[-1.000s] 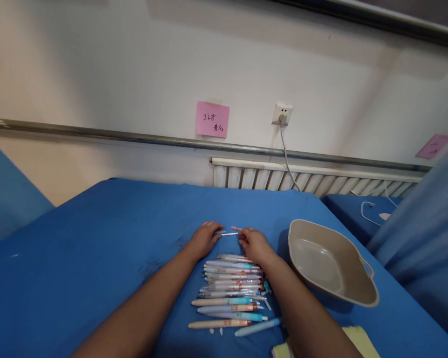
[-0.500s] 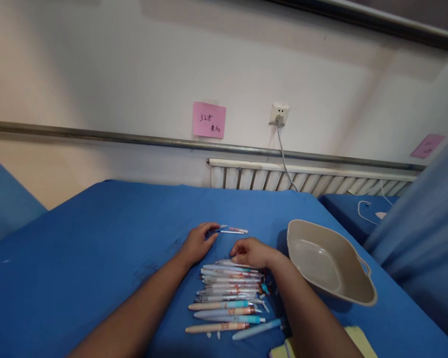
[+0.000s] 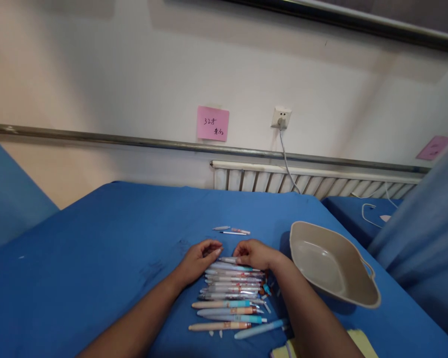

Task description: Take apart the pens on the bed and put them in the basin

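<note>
Several pens [image 3: 231, 288] lie side by side in a stacked column on a blue-covered table, mostly pale, some with blue or orange grips. At the far end of the column, my right hand [image 3: 257, 253] has its fingers closed on a pale pen [image 3: 228, 259]. My left hand [image 3: 201, 258] is just by that pen's left end, fingers loosely curved and apart from the thumb, with nothing visible in them. Beyond both hands rest a short grey pen piece [image 3: 221, 228], a thin white refill [image 3: 233, 233] and a patterned barrel [image 3: 241, 230].
A beige basin [image 3: 332, 263] stands to the right. Small bits and a blue piece [image 3: 266, 288] lie by the pens' right ends. A light-blue pen [image 3: 259, 329] lies slanted in front, near a yellow cloth [image 3: 362, 343]. A radiator [image 3: 257, 179] is behind the table.
My left hand has drawn back from the loose pen parts to the top of the pen column. The grey piece is left lying beyond. My right hand has hardly moved.
</note>
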Action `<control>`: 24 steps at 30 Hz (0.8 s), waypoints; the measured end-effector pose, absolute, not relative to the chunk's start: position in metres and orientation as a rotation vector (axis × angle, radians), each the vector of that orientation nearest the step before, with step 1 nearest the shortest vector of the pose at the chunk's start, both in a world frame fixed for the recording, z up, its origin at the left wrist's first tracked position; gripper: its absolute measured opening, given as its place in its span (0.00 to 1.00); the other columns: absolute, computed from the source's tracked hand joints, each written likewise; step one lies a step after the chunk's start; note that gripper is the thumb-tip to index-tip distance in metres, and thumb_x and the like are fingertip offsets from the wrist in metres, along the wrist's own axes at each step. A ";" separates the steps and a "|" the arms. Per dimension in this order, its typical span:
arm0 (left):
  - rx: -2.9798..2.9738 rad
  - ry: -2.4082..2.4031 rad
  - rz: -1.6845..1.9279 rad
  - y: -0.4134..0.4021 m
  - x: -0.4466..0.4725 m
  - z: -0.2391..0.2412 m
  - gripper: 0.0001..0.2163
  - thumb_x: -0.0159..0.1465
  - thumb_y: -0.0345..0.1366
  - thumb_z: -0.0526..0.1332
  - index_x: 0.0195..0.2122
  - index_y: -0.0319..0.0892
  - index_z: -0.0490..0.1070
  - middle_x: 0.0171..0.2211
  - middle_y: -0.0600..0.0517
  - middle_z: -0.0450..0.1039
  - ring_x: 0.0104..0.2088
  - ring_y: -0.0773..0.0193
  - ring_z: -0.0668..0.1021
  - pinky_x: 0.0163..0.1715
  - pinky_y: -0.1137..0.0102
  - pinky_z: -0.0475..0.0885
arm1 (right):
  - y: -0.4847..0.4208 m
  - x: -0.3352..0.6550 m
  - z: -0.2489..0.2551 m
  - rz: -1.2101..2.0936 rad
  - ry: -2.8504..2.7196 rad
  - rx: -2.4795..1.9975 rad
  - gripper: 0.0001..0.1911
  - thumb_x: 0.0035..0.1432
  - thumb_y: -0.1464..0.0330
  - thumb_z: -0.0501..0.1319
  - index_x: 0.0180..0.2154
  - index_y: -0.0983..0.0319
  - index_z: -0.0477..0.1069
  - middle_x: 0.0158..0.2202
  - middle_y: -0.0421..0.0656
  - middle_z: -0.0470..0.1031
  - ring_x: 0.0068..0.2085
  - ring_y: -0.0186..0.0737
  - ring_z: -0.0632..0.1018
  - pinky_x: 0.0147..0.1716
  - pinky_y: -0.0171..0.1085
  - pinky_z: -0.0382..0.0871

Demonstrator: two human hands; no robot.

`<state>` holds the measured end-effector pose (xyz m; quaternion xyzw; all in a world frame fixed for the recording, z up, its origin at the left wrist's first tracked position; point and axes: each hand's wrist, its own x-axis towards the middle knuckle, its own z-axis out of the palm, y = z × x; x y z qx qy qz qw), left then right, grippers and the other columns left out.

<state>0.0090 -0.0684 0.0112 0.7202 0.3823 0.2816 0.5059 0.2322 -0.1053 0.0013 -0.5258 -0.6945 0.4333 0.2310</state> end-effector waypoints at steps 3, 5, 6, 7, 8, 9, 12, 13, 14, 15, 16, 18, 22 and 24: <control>1.680 0.883 0.679 -0.060 0.011 0.007 0.18 0.54 0.43 0.63 0.42 0.38 0.71 0.41 0.46 0.76 0.42 0.58 0.76 0.43 0.64 0.70 | -0.102 0.228 -0.008 1.140 -1.837 -1.441 0.08 0.51 0.71 0.60 0.36 0.63 0.72 0.26 0.38 0.72 0.27 0.32 0.70 0.27 0.31 0.63; 1.693 0.878 0.640 -0.057 0.012 0.006 0.19 0.52 0.42 0.64 0.44 0.39 0.71 0.41 0.46 0.76 0.40 0.59 0.76 0.42 0.65 0.70 | -0.099 0.225 -0.014 1.073 -1.811 -1.438 0.09 0.52 0.71 0.58 0.37 0.63 0.71 0.26 0.38 0.72 0.27 0.32 0.70 0.27 0.30 0.62; 1.707 0.877 0.615 -0.056 0.012 0.005 0.19 0.52 0.41 0.64 0.44 0.39 0.71 0.41 0.46 0.76 0.39 0.60 0.76 0.40 0.65 0.70 | -0.098 0.224 -0.016 1.043 -1.805 -1.441 0.09 0.52 0.71 0.58 0.38 0.63 0.71 0.26 0.38 0.72 0.27 0.32 0.70 0.26 0.30 0.62; 1.722 0.876 0.593 -0.055 0.012 0.005 0.18 0.52 0.40 0.64 0.43 0.39 0.72 0.40 0.47 0.76 0.37 0.60 0.76 0.40 0.66 0.70 | -0.097 0.223 -0.018 1.019 -1.805 -1.444 0.09 0.52 0.71 0.58 0.38 0.63 0.71 0.26 0.38 0.72 0.27 0.32 0.70 0.26 0.30 0.62; 1.734 0.875 0.575 -0.055 0.012 0.005 0.17 0.52 0.39 0.64 0.42 0.38 0.72 0.39 0.47 0.76 0.37 0.60 0.76 0.39 0.66 0.70 | -0.096 0.222 -0.019 1.002 -1.805 -1.447 0.09 0.52 0.71 0.58 0.38 0.62 0.71 0.27 0.38 0.72 0.27 0.32 0.70 0.26 0.30 0.62; 1.742 0.874 0.565 -0.055 0.012 0.005 0.16 0.52 0.39 0.63 0.41 0.38 0.73 0.38 0.47 0.76 0.37 0.60 0.76 0.39 0.66 0.70 | -0.096 0.221 -0.020 1.001 -1.806 -1.447 0.09 0.52 0.71 0.58 0.38 0.62 0.71 0.27 0.38 0.72 0.27 0.32 0.70 0.27 0.30 0.62; 1.756 0.871 0.561 -0.055 0.011 0.003 0.15 0.53 0.40 0.62 0.40 0.38 0.73 0.38 0.47 0.76 0.38 0.59 0.76 0.40 0.66 0.70 | -0.098 0.225 -0.018 1.066 -1.819 -1.457 0.10 0.51 0.71 0.60 0.38 0.63 0.71 0.26 0.38 0.72 0.27 0.32 0.71 0.27 0.30 0.63; 1.761 0.871 0.562 -0.055 0.011 0.003 0.15 0.54 0.40 0.62 0.40 0.38 0.73 0.38 0.47 0.76 0.38 0.59 0.76 0.40 0.67 0.70 | -0.099 0.227 -0.017 1.085 -1.840 -1.469 0.10 0.50 0.70 0.60 0.38 0.63 0.71 0.26 0.38 0.72 0.27 0.32 0.71 0.27 0.30 0.63; 1.765 0.871 0.561 -0.055 0.011 0.003 0.15 0.54 0.40 0.62 0.40 0.38 0.73 0.38 0.47 0.76 0.38 0.59 0.76 0.39 0.67 0.70 | -0.100 0.229 -0.015 1.090 -1.869 -1.488 0.11 0.50 0.70 0.61 0.38 0.63 0.71 0.27 0.39 0.72 0.27 0.32 0.71 0.27 0.30 0.63; 1.767 0.871 0.560 -0.054 0.011 0.002 0.16 0.54 0.41 0.63 0.41 0.38 0.73 0.38 0.47 0.76 0.38 0.59 0.76 0.39 0.67 0.70 | -0.101 0.231 -0.013 1.076 -1.906 -1.509 0.11 0.49 0.70 0.62 0.38 0.63 0.72 0.27 0.39 0.73 0.28 0.33 0.71 0.27 0.30 0.62; 1.765 0.871 0.561 -0.054 0.011 0.002 0.16 0.53 0.41 0.63 0.41 0.38 0.73 0.38 0.47 0.76 0.37 0.59 0.76 0.39 0.67 0.70 | -0.102 0.232 -0.012 1.044 -1.941 -1.530 0.10 0.50 0.69 0.62 0.38 0.63 0.72 0.28 0.39 0.73 0.28 0.33 0.71 0.27 0.30 0.62; 1.738 0.873 0.573 -0.053 0.010 0.002 0.16 0.54 0.41 0.63 0.42 0.38 0.72 0.40 0.46 0.76 0.39 0.59 0.76 0.39 0.67 0.70 | -0.103 0.233 -0.009 0.950 -1.982 -1.561 0.09 0.51 0.70 0.60 0.37 0.62 0.72 0.29 0.40 0.74 0.29 0.33 0.72 0.28 0.30 0.62; 1.690 0.906 0.615 -0.052 0.010 0.003 0.18 0.54 0.40 0.62 0.44 0.38 0.71 0.41 0.47 0.75 0.38 0.59 0.76 0.39 0.67 0.69 | -0.101 0.226 -0.006 0.780 -1.895 -1.575 0.08 0.54 0.71 0.57 0.38 0.61 0.70 0.32 0.41 0.75 0.32 0.34 0.73 0.31 0.31 0.62; 1.739 0.918 0.633 -0.053 0.010 0.004 0.17 0.53 0.40 0.62 0.43 0.39 0.71 0.39 0.48 0.75 0.36 0.60 0.75 0.38 0.67 0.69 | -0.101 0.219 -0.005 0.771 -1.839 -1.544 0.08 0.55 0.71 0.57 0.39 0.61 0.69 0.32 0.41 0.75 0.32 0.34 0.72 0.32 0.31 0.62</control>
